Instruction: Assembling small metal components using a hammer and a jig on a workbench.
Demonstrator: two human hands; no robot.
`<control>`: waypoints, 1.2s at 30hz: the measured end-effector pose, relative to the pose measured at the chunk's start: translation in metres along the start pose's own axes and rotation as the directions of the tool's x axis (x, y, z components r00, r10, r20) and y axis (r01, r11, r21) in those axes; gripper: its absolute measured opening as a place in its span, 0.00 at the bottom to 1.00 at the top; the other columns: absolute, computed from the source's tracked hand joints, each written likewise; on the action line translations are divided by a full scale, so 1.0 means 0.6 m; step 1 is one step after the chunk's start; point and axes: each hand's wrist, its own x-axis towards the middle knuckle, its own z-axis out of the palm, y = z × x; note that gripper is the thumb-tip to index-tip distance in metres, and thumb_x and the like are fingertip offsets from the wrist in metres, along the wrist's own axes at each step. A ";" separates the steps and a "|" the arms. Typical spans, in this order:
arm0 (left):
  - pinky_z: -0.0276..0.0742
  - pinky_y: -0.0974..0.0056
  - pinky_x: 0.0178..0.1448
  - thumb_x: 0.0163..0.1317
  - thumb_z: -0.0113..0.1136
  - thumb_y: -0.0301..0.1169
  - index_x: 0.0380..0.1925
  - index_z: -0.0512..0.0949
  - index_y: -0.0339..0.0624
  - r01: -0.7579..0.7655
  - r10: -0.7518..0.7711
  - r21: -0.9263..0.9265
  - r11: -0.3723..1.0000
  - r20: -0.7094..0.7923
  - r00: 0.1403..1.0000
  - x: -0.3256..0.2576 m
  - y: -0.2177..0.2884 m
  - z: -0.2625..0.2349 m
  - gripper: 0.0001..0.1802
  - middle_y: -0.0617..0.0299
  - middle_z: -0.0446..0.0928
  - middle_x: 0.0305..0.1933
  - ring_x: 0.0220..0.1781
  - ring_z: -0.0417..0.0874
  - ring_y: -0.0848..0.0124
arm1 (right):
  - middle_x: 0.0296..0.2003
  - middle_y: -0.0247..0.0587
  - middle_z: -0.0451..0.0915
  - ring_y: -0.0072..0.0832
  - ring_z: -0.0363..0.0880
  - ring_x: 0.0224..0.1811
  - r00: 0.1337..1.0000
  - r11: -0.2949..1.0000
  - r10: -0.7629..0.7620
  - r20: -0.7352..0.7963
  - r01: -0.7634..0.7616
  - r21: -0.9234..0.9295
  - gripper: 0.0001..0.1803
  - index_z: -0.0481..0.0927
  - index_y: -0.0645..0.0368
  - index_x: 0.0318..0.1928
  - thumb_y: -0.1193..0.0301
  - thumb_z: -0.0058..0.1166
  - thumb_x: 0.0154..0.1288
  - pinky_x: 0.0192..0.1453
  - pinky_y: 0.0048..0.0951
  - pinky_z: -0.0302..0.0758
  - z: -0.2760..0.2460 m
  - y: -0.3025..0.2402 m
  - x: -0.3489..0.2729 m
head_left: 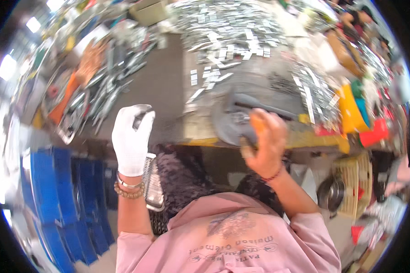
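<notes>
We see a dark bar [256,101] lying across the far right part of a round grey plate [223,122], its long axis slanting from the plate's far edge out past its right side, just beyond the bare right hand [268,143], which is the nearer one. That hand is half curled at the plate's right edge, while the gloved left hand [130,139], well left of the plate, has thumb and fingers close together; we cannot tell whether either grips anything. The bar looks smooth, straight and slightly blurred.
</notes>
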 end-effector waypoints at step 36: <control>0.80 0.56 0.55 0.61 0.76 0.26 0.43 0.90 0.39 -0.279 0.308 -0.130 0.951 0.407 0.860 -0.023 0.106 0.130 0.11 0.55 0.84 0.40 0.47 0.85 0.55 | 0.39 0.39 0.80 0.40 0.87 0.42 0.952 0.989 -0.029 0.305 -0.018 0.148 0.16 0.87 0.54 0.48 0.80 0.64 0.60 0.45 0.39 0.85 -0.085 0.031 0.049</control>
